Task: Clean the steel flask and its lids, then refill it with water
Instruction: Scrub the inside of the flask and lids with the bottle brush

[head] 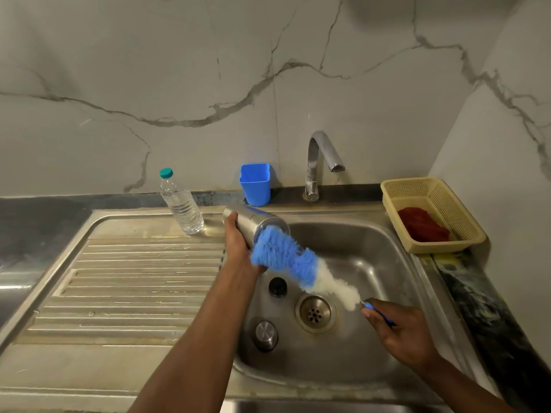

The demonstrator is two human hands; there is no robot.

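My left hand (238, 242) grips the steel flask (253, 222) and holds it tilted over the sink, mouth toward the lower right. A blue and white bottle brush (298, 263) has its blue tip at the flask's mouth. Its blue handle is pinched in my right hand (399, 332) over the basin. On the basin floor lie a black inner lid (277, 286) and a steel outer lid (266, 335), left of the drain (315, 313).
The steel sink (387, 248) has a ribbed drainboard (134, 278) on its left. A plastic water bottle (180, 202) stands at the drainboard's back. A blue cup (255, 183) and the tap (320, 162) are behind. A yellow basket (441, 198) with a red cloth sits right.
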